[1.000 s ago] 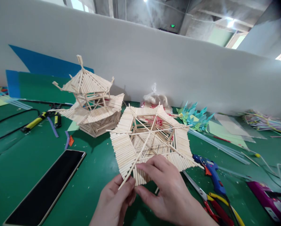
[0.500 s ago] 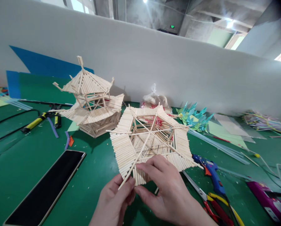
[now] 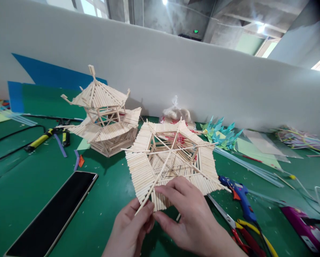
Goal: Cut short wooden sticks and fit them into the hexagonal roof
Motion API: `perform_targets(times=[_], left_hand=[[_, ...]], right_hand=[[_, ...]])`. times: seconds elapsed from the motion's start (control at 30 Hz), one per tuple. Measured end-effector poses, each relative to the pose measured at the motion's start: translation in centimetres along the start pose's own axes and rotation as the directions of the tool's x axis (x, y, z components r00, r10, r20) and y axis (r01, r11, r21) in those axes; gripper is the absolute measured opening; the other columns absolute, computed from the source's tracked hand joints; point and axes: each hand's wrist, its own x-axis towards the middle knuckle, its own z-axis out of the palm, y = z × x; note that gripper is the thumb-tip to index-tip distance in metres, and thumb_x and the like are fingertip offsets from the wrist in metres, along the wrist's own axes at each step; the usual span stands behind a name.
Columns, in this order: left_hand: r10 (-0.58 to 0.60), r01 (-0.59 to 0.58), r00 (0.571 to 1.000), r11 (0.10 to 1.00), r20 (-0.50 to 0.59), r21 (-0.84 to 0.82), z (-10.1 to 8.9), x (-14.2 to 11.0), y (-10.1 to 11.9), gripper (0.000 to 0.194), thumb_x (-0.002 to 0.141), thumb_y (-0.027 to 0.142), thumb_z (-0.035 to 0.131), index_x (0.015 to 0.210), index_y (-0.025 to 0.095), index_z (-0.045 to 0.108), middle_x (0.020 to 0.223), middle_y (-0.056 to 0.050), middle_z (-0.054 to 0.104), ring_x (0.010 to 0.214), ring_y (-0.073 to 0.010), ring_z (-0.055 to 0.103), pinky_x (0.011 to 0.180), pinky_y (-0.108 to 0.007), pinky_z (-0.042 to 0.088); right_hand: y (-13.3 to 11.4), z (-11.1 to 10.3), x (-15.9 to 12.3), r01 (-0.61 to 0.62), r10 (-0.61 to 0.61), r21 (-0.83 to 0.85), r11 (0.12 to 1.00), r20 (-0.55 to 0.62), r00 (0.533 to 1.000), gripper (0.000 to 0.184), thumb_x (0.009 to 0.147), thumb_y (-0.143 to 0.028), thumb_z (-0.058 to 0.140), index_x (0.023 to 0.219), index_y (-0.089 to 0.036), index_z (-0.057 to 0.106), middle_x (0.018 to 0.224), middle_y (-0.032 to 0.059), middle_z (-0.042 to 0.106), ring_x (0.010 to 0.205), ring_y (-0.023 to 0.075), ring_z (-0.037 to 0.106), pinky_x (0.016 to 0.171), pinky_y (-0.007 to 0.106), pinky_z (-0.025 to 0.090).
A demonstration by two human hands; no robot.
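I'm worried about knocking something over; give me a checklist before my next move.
1. Left hand holding the star-shaped, pale wooden-stick frame by a near corner: ok.
2. Right hand on its near edge: ok.
3. Pale wooden-stick pagoda with pointed roof upright: ok.
4. Blue plastic glue gun not touching the frame: cannot tell, they overlap in view.
5. Space beside the right hand free of blades: not ok, long silver scissor blades lie there.

Pale stick model [image 3: 171,150], open-centred
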Motion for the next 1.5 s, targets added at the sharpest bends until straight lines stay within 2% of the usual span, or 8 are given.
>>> perform_targets(times=[0.33,0.53,0.8,0.97,1.17,1.5], left_hand=[[0.019,-0.018,0.999,1.000,-0.040,0.005,0.4,-0.3,0.3,0.005,0.068,0.021,0.070,0.073,0.020,0.069,0.059,0.004,0.055,0.053,-0.0100,0.037,0.049,-0.020,0.035],[0.030,-0.030,0.996,1.000,-0.083,-0.005,0.6,-0.6,0.2,0.006,0.065,0.022,0.073,0.068,0.019,0.068,0.059,0.003,0.057,0.054,-0.0105,0.043,0.051,-0.020,0.039],[0.039,-0.036,0.995,0.999,-0.091,0.035,1.3,-0.6,0.7,0.008,0.064,0.022,0.073,0.070,0.018,0.069,0.056,0.005,0.052,0.054,-0.0106,0.044,0.050,-0.020,0.040],[0.024,-0.021,0.996,0.999,-0.085,0.041,1.2,-0.8,0.7,0.013,0.064,0.021,0.073,0.076,0.018,0.070,0.061,0.003,0.057,0.057,-0.0117,0.047,0.054,-0.021,0.042],[0.032,-0.030,0.998,0.999,-0.061,0.039,1.0,-0.8,0.6,0.007,0.067,0.021,0.071,0.073,0.019,0.069,0.058,0.004,0.055,0.056,-0.0115,0.045,0.053,-0.021,0.040],[0.038,-0.037,0.998,0.999,-0.050,0.021,1.3,-0.6,0.8,0.017,0.067,0.019,0.071,0.084,0.019,0.071,0.060,0.003,0.059,0.057,-0.0119,0.046,0.052,-0.022,0.039]], right_hand=[[-0.1,-0.3,0.0,-0.004,0.004,-0.017,1.000,0.006,1.000,0.036,0.072,-0.024,0.062,0.107,-0.018,0.057,0.088,0.0062,0.059,0.078,0.0187,0.051,0.067,0.032,0.044],[0.0,-0.3,-0.3,0.002,-0.002,-0.036,0.999,-0.006,1.000,0.036,0.073,-0.025,0.063,0.108,-0.018,0.056,0.091,0.0057,0.059,0.082,0.0189,0.051,0.071,0.033,0.044],[-0.1,-0.1,-0.1,0.011,-0.011,-0.058,0.998,0.007,1.000,0.034,0.076,-0.024,0.060,0.109,-0.021,0.054,0.092,0.0042,0.058,0.084,0.0186,0.050,0.072,0.033,0.042],[0.0,0.0,-0.2,-0.002,0.002,-0.053,0.999,0.002,1.000,0.034,0.075,-0.025,0.060,0.108,-0.021,0.054,0.091,0.0041,0.058,0.082,0.0188,0.050,0.071,0.033,0.042],[0.0,-0.1,-0.2,-0.008,0.009,-0.049,0.999,0.016,1.000,0.034,0.075,-0.024,0.060,0.108,-0.020,0.055,0.091,0.0041,0.058,0.082,0.0186,0.050,0.071,0.033,0.041],[-0.2,-0.1,-0.1,-0.010,0.010,-0.045,0.999,0.003,1.000,0.034,0.075,-0.024,0.060,0.108,-0.021,0.055,0.090,0.0044,0.058,0.082,0.0189,0.050,0.070,0.033,0.041]])
